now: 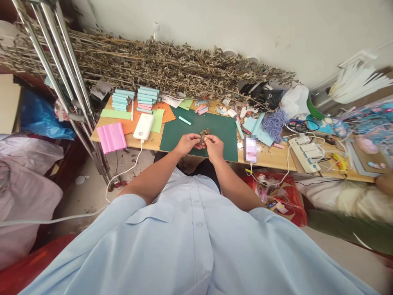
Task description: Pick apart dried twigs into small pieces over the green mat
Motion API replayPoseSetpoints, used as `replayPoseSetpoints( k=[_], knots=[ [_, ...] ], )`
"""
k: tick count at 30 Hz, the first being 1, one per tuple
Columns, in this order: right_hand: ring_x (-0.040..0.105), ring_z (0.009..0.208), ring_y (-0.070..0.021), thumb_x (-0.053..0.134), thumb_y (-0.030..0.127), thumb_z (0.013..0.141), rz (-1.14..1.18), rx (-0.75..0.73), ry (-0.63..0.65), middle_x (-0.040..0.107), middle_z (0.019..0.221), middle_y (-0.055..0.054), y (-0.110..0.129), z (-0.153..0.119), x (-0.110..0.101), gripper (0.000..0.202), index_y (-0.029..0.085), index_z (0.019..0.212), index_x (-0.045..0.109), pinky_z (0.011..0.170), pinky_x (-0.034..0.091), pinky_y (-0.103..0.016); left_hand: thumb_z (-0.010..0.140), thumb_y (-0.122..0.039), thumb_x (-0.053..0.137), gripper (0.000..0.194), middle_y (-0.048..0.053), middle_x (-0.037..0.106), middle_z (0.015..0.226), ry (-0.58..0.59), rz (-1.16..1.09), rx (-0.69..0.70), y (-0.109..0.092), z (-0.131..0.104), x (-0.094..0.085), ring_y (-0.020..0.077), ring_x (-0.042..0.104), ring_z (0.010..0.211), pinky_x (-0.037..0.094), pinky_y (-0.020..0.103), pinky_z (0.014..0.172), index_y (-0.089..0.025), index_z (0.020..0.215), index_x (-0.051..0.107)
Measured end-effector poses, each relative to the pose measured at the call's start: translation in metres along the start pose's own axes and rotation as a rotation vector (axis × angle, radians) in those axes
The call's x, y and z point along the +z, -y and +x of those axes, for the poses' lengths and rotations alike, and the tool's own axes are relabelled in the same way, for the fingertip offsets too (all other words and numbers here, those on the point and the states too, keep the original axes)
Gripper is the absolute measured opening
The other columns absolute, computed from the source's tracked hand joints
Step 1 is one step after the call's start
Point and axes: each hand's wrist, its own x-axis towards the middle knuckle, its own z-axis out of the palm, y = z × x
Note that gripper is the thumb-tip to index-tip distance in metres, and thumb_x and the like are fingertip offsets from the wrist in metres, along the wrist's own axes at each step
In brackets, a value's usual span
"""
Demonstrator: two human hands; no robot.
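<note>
Over the near part of a green cutting mat point(172, 135), my left hand point(189, 143) and my right hand point(214, 146) meet at a small clump of dried leaves point(205, 134). Both sets of fingers are closed on the clump, pinching it from either side. A small pale blue paper roll point(184, 120) lies on the mat beyond my left hand. To the right of my right hand rests a phone point(251, 149) with a lit screen, plugged into a cable. How the fingertips overlap underneath is hidden.
Long bundles of dried stalks point(172, 65) run along the wall. At left are stacked blue paper rolls point(147, 96), a white power bank point(143, 126) and pink paper point(111, 137). Purple cord point(274, 123) and a power strip point(304, 153) are at right; a red bag point(299, 207) sits below the table.
</note>
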Motion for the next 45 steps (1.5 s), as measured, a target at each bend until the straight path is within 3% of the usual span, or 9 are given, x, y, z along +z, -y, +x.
replayPoseSetpoints(
  k=[5,9,14,20,23,25,31,39,45],
  knots=[
    [0.072,0.102,-0.0233,0.058,0.037,0.093,-0.423,-0.483,0.128,0.077,0.103,-0.008,0.007,-0.005,-0.011,0.025,0.023,0.097,0.078,0.098,0.058,-0.04,0.083,-0.021,0.08,0.021,0.005,0.074,0.073,-0.017,-0.061,0.022,0.003,0.002,0.0,0.0152,0.074,0.063,0.062,0.026,0.063,-0.008,0.096,0.068],
    [0.071,0.109,-0.0244,0.058,0.033,0.096,-0.573,-0.688,0.228,0.075,0.116,-0.013,0.013,-0.007,-0.02,0.027,0.02,0.111,0.077,0.1,0.057,-0.04,0.083,-0.02,0.08,0.019,0.003,0.073,0.076,-0.049,-0.069,0.046,0.004,0.004,0.0,0.0119,0.071,0.061,0.062,0.025,0.063,-0.009,0.093,0.069],
    [0.072,0.103,-0.0254,0.061,0.03,0.09,-0.629,-0.611,0.233,0.077,0.107,-0.01,0.018,-0.006,-0.022,0.02,0.023,0.099,0.077,0.099,0.058,-0.043,0.085,-0.021,0.079,0.018,0.004,0.074,0.072,0.017,-0.024,-0.001,0.001,0.002,0.001,0.0135,0.073,0.063,0.062,0.025,0.065,-0.008,0.094,0.068],
    [0.07,0.068,-0.02,0.076,0.044,0.074,-0.173,-0.072,0.008,0.073,0.074,-0.001,0.008,0.002,-0.011,0.028,0.021,0.09,0.072,0.071,0.063,-0.038,0.086,-0.019,0.078,0.02,0.005,0.073,0.069,0.038,-0.064,-0.02,-0.003,0.0,0.002,0.0149,0.073,0.062,0.061,0.026,0.065,-0.008,0.095,0.065],
    [0.07,0.066,-0.0188,0.079,0.045,0.069,-0.035,0.032,-0.056,0.071,0.072,0.0,0.004,0.004,-0.008,0.034,0.02,0.091,0.071,0.068,0.062,-0.037,0.086,-0.02,0.078,0.021,0.003,0.071,0.067,0.023,-0.11,-0.004,-0.002,0.0,0.002,0.0154,0.073,0.061,0.06,0.026,0.063,-0.009,0.096,0.063],
    [0.071,0.07,-0.02,0.077,0.043,0.071,-0.129,-0.015,-0.035,0.073,0.075,-0.001,0.006,0.001,-0.009,0.031,0.02,0.091,0.073,0.073,0.063,-0.038,0.086,-0.024,0.079,0.024,0.003,0.071,0.068,0.035,-0.148,0.005,-0.001,0.001,0.002,0.0156,0.073,0.062,0.059,0.025,0.06,-0.009,0.096,0.063],
    [0.071,0.102,-0.0239,0.065,0.032,0.086,-0.563,-0.405,0.075,0.077,0.103,-0.007,0.018,-0.013,-0.008,0.017,0.025,0.091,0.08,0.1,0.056,-0.043,0.082,-0.034,0.085,0.034,0.004,0.071,0.068,0.065,-0.178,0.015,0.001,0.005,-0.001,0.0128,0.069,0.057,0.058,0.025,0.059,-0.009,0.091,0.064],
    [0.072,0.09,-0.0225,0.07,0.037,0.082,-0.499,-0.264,0.062,0.079,0.103,-0.006,0.025,-0.016,-0.004,0.026,0.023,0.102,0.081,0.09,0.059,-0.04,0.078,-0.034,0.087,0.036,0.001,0.069,0.066,0.039,-0.198,0.029,0.002,0.008,-0.004,0.013,0.068,0.056,0.058,0.026,0.057,-0.01,0.089,0.063],
    [0.071,0.097,-0.0235,0.066,0.034,0.087,-0.568,-0.424,0.105,0.078,0.103,-0.007,0.025,-0.022,-0.005,0.022,0.025,0.1,0.081,0.096,0.057,-0.041,0.078,-0.034,0.086,0.033,-0.001,0.066,0.062,0.04,-0.113,0.057,0.004,0.007,-0.005,0.0106,0.062,0.05,0.05,0.022,0.048,-0.012,0.086,0.063]
  ],
)
